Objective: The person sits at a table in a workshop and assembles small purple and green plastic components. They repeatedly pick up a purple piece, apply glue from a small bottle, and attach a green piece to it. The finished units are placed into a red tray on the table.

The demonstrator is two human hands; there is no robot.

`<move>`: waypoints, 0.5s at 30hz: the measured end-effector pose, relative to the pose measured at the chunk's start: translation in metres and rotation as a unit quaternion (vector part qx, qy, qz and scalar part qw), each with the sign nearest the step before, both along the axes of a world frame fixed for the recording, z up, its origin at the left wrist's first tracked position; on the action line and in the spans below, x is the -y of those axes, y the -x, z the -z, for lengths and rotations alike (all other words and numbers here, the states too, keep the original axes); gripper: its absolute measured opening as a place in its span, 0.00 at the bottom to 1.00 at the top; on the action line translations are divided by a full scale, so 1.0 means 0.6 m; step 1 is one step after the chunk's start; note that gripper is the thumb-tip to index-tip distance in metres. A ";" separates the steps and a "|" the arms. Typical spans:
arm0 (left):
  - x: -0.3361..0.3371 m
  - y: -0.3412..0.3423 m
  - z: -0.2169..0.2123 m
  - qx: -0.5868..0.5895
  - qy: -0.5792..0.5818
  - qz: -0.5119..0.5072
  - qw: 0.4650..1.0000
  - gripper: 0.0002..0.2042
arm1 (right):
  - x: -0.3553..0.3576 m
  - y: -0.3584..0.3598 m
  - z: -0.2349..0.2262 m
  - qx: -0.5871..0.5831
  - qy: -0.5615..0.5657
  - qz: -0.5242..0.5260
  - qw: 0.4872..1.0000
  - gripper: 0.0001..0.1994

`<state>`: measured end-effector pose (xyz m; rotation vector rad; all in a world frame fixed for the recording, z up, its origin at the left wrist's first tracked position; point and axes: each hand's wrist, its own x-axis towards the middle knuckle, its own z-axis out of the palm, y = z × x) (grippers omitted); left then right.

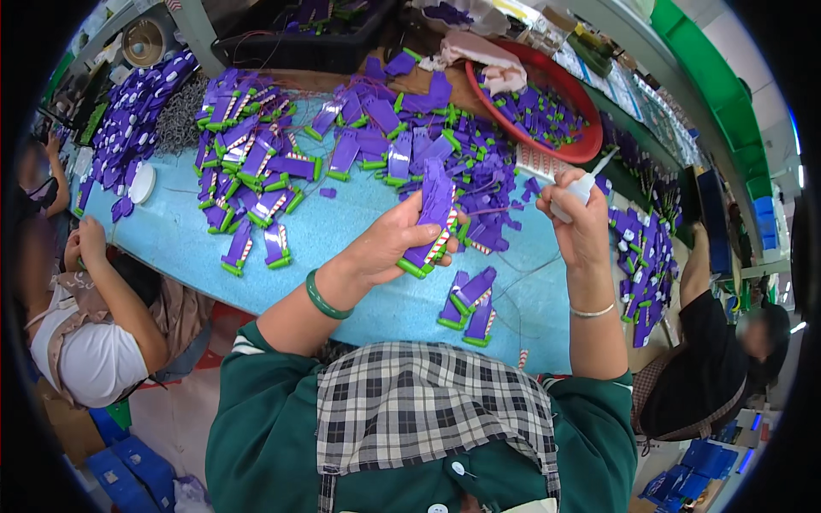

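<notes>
My left hand [385,244] is closed round a purple plastic piece [436,197] with a green end and a red-and-white striped edge, its thumb pressed on the near side. To the right, my right hand [583,238] is wrapped round a small white squeeze bottle [574,197], whose thin nozzle points up and to the right. The bottle and the piece are apart. A few similar purple and green pieces [469,299] lie on the blue table [359,291] just in front of me. Beyond my hands spreads a large heap of purple parts [419,141].
Another pile of striped pieces [256,162] covers the table's left part. A red basin [590,137] of small parts, with a pink cloth [483,56] on its rim, stands at the back right. More parts [646,265] lie right of my right arm. People sit on both sides.
</notes>
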<state>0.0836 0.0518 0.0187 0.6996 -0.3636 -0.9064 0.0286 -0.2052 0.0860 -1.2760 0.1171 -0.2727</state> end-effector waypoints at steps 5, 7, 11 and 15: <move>-0.014 -0.011 0.024 -0.028 -0.013 -0.027 0.999 0.27 | 0.039 -0.135 -0.041 0.010 0.151 0.072 0.986 0.07; -0.022 -0.018 0.019 -0.042 -0.003 -0.052 0.998 0.26 | 0.051 -0.201 -0.036 -0.003 0.280 0.070 0.957 0.11; -0.026 -0.035 0.023 -0.041 0.024 -0.085 0.995 0.23 | 0.091 -0.341 0.023 0.172 0.718 0.166 0.654 0.22; -0.032 -0.041 0.021 -0.027 0.002 -0.101 0.994 0.23 | 0.049 -0.388 0.011 -0.021 0.742 0.141 0.655 0.18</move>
